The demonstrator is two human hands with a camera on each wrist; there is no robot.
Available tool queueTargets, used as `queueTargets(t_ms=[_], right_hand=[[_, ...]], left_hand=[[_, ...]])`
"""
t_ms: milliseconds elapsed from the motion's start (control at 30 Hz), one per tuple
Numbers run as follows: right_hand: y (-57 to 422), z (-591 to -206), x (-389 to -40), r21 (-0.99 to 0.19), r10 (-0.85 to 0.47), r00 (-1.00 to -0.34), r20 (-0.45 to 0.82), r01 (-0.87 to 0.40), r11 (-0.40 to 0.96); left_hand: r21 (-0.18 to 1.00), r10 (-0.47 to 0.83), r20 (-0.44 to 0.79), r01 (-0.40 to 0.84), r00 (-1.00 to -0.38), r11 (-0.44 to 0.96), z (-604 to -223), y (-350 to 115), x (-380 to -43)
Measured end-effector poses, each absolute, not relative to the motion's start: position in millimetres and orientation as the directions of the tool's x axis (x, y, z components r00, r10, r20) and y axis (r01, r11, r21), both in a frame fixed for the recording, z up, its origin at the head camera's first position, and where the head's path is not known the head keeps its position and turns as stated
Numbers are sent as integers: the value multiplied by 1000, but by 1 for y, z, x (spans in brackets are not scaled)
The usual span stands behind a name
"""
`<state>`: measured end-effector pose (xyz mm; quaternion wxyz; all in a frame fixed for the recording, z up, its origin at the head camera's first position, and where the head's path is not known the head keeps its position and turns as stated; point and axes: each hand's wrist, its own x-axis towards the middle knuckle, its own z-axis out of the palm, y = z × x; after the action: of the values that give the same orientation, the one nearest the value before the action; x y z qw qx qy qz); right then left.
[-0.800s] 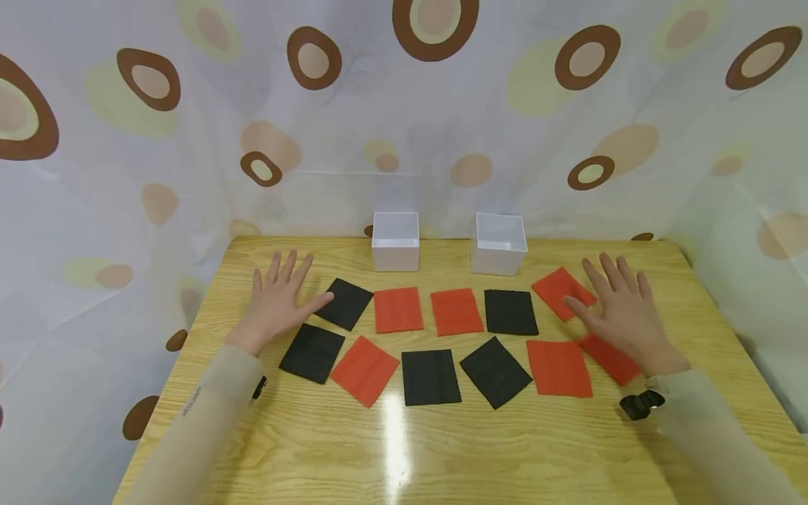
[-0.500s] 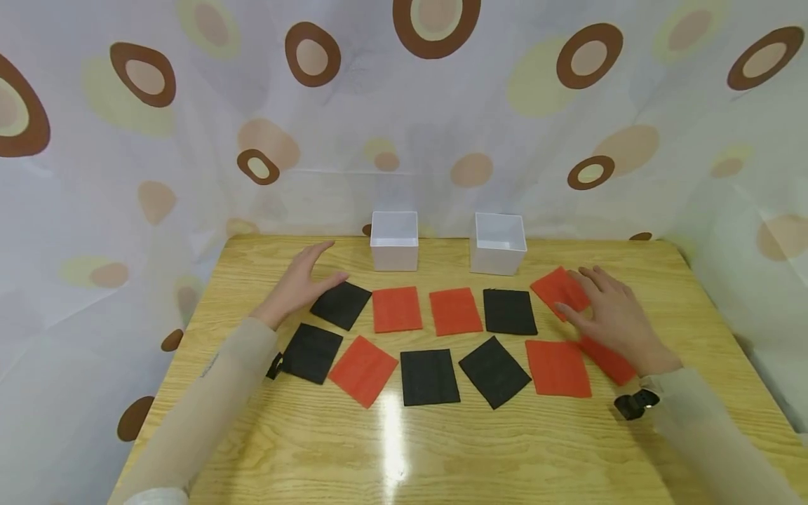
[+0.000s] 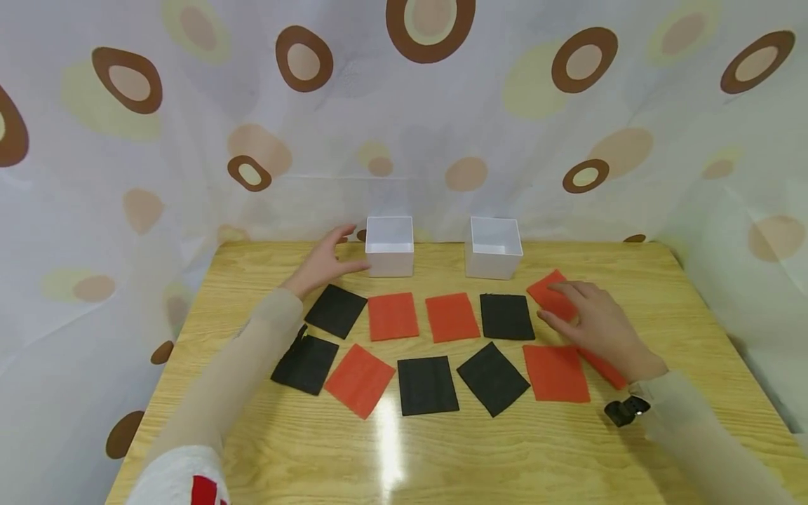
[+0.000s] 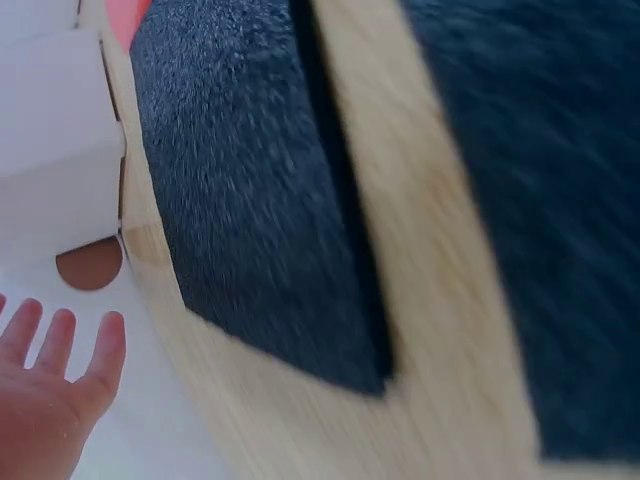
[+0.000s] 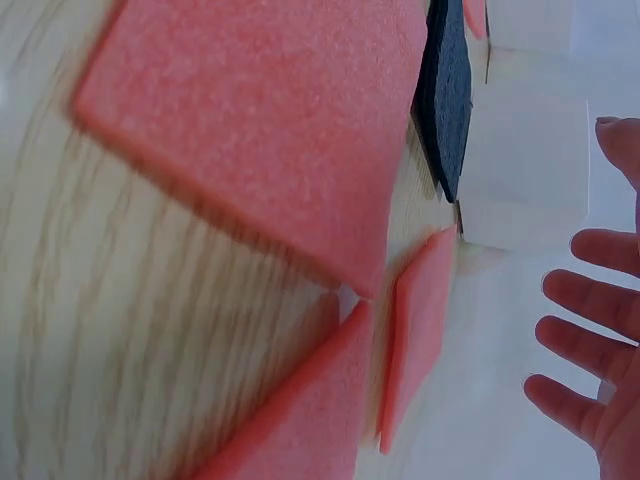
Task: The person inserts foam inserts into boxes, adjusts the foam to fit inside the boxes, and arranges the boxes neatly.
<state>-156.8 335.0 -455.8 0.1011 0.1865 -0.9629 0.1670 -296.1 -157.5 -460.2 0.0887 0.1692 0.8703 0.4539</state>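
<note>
My left hand (image 3: 323, 265) is beside the left white box (image 3: 390, 264), thumb tip at the box's near left corner and fingers parted from the thumb. Nothing lies in that hand; in the left wrist view its fingers (image 4: 60, 340) are spread, apart from the box. My right hand (image 3: 596, 322) hovers over the far right red fabric-like square (image 3: 548, 287), hiding part of it. Another red square (image 3: 604, 368) lies partly under that hand. In the right wrist view, loosely spread fingers (image 5: 590, 292) hold nothing.
A second white box (image 3: 494, 263) stands at the table's back. Two rows of red and black squares, such as a black square (image 3: 336, 311) and a red square (image 3: 393, 317), lie across the wooden table (image 3: 303, 449). A patterned curtain (image 3: 416, 126) hangs behind.
My left hand has moved right and away from me, from over the black square to the left box. My right hand has shifted slightly left, its fingers bending. The squares remain in place.
</note>
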Motion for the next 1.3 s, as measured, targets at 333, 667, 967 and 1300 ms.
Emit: queueTargets(t_ms=[333, 667, 967, 1300], right_hand=[[333, -459, -152, -254, -335, -902, 274, -404, 879], [327, -460, -151, -253, -359, -878, 318, -443, 860], [325, -463, -149, -260, -385, -856, 344, -481, 837], [292, -462, -148, -386, -401, -876, 269, -479, 788]], left_hand=[[867, 373, -17, 173, -928, 468, -461, -129, -305], [896, 405, 14, 191, -914, 400, -462, -125, -309], [908, 432, 26, 202, -902, 366, -467, -124, -316], [922, 428, 7, 171, -904, 348, -467, -124, -318]])
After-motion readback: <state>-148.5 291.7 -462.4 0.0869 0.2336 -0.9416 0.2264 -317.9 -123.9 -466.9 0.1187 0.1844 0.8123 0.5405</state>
